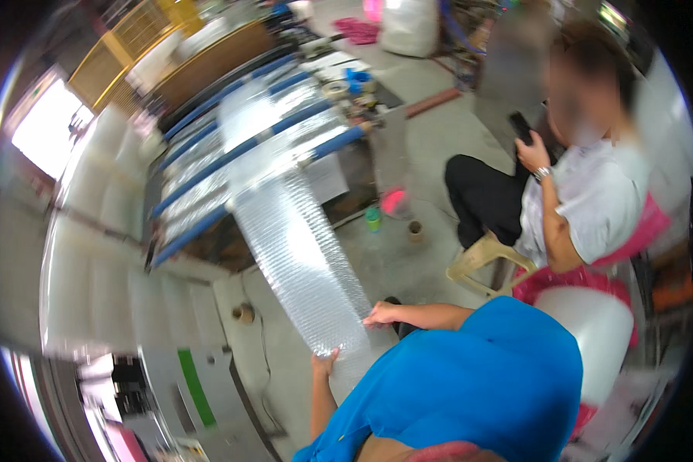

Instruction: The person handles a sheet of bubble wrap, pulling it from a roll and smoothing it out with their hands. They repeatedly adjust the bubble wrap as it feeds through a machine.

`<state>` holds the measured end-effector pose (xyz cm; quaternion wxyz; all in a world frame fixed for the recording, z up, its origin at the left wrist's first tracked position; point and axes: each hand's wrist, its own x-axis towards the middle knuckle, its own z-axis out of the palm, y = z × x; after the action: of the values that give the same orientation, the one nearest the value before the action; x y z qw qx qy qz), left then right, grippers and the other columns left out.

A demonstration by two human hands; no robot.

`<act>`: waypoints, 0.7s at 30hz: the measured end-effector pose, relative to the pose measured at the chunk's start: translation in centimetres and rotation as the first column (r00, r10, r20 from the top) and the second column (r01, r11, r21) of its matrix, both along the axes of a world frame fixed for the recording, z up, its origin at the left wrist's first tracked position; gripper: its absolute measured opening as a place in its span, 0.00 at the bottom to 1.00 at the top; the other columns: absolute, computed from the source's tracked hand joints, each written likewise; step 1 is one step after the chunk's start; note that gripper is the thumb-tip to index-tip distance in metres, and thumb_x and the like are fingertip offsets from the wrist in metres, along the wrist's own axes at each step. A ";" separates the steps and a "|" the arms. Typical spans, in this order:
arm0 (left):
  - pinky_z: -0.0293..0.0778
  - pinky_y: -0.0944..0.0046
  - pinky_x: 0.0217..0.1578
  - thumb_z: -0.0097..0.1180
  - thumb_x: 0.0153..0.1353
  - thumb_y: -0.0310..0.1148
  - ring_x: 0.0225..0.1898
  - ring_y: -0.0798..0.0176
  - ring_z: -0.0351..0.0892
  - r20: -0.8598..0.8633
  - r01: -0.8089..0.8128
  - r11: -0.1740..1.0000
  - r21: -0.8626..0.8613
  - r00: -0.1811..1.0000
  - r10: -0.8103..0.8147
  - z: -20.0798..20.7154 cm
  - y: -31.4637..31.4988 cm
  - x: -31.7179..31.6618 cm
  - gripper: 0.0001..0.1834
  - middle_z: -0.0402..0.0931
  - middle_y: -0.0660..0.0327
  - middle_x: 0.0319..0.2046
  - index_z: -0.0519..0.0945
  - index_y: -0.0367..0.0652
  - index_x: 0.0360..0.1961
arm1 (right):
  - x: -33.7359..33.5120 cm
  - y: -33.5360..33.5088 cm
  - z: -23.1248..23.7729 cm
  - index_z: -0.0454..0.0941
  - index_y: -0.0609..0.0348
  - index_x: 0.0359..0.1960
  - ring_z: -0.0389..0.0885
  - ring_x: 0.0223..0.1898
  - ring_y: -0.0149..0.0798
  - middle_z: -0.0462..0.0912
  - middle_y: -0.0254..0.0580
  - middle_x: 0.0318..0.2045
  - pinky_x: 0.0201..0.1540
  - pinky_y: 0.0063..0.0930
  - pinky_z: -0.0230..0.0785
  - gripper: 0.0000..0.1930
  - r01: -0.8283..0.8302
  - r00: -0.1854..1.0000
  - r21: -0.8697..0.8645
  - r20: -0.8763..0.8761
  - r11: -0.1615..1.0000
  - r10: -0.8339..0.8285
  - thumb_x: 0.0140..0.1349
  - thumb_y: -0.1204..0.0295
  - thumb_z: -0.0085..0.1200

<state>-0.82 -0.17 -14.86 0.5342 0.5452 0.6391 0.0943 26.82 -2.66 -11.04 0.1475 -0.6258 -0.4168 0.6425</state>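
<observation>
A long strip of clear bubble wrap (296, 266) runs down from the blue rollers (266, 142) of a machine toward my body. At its near end my left hand (325, 362) grips the left edge, thumb on top. My right hand (380, 314) pinches the opposite edge, a little farther out. Between my hands the sheet is stretched fairly flat, and light glares off its middle. Its nearest end hangs down by my blue shirt.
A seated person (585, 177) with a phone is at the right, on a beige plastic stool (489, 266). Large bubble-wrap rolls (92, 277) stand at the left. On the floor are a green container (373, 219), a cardboard core (243, 313) and a cable (266, 377). A grey cabinet (227, 400) stands lower left.
</observation>
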 end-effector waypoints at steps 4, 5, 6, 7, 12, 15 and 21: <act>0.63 0.62 0.44 0.63 0.39 0.34 0.42 0.58 0.68 0.040 -0.040 0.996 0.080 0.999 0.037 -0.2 4.4 2.2 0.34 0.68 0.53 0.42 0.61 0.33 0.47 | 1.7 5.3 -2.6 0.78 0.55 0.23 0.73 0.21 0.31 0.77 0.36 0.19 0.23 0.26 0.65 0.17 -0.141 0.980 0.182 0.165 0.973 0.111 0.49 0.55 0.47; 0.63 0.61 0.44 0.62 0.39 0.34 0.42 0.58 0.68 0.116 -0.072 0.991 0.110 0.991 0.060 -1.1 5.4 2.5 0.34 0.68 0.53 0.41 0.61 0.33 0.46 | 2.2 6.5 -2.7 0.77 0.56 0.22 0.73 0.22 0.32 0.77 0.37 0.19 0.25 0.25 0.65 0.17 -0.111 0.982 0.193 0.170 0.975 0.079 0.49 0.55 0.47; 0.63 0.61 0.44 0.62 0.39 0.33 0.42 0.58 0.67 0.188 -0.133 0.982 0.134 0.976 0.107 -1.3 6.1 2.8 0.33 0.68 0.53 0.41 0.61 0.33 0.46 | 2.3 7.5 -2.5 0.77 0.57 0.21 0.74 0.22 0.32 0.77 0.38 0.20 0.27 0.25 0.65 0.17 -0.108 0.983 0.205 0.170 0.973 0.073 0.49 0.56 0.47; 0.62 0.61 0.44 0.62 0.39 0.33 0.42 0.57 0.67 0.108 -0.152 0.972 0.181 0.985 0.134 -1.5 6.9 3.2 0.31 0.68 0.53 0.40 0.62 0.33 0.45 | 2.8 7.9 -2.4 0.76 0.58 0.21 0.74 0.23 0.32 0.77 0.38 0.20 0.27 0.25 0.65 0.16 -0.024 0.989 0.251 0.144 0.968 -0.013 0.49 0.56 0.47; 0.61 0.61 0.45 0.60 0.42 0.34 0.42 0.58 0.67 0.116 -0.261 0.917 0.301 0.965 0.236 1.5 11.7 6.3 0.29 0.67 0.52 0.41 0.63 0.32 0.43 | 3.4 11.6 0.6 0.74 0.60 0.22 0.74 0.24 0.34 0.77 0.40 0.21 0.28 0.27 0.65 0.14 0.310 0.951 0.320 -0.089 0.895 -0.297 0.50 0.61 0.48; 0.62 0.62 0.43 0.58 0.44 0.34 0.40 0.59 0.67 0.141 -0.271 0.856 0.440 0.962 0.233 4.9 13.4 7.9 0.28 0.67 0.51 0.40 0.62 0.30 0.42 | 3.0 13.4 1.7 0.71 0.60 0.31 0.74 0.26 0.35 0.76 0.39 0.23 0.31 0.28 0.65 0.11 0.370 0.920 0.407 -0.036 0.835 -0.390 0.52 0.66 0.45; 0.63 0.65 0.41 0.56 0.46 0.37 0.38 0.60 0.66 0.060 -0.283 0.793 0.540 0.952 0.299 9.0 17.1 8.1 0.30 0.66 0.50 0.39 0.60 0.26 0.44 | -1.4 10.3 4.2 0.62 0.57 0.40 0.70 0.36 0.46 0.72 0.46 0.33 0.34 0.37 0.64 0.16 0.323 0.601 0.867 0.122 0.379 -0.790 0.49 0.68 0.47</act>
<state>7.27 16.91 -5.90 0.3280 0.5703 0.6697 0.3445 25.47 7.59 -6.82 0.4992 -0.7502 -0.4212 0.1026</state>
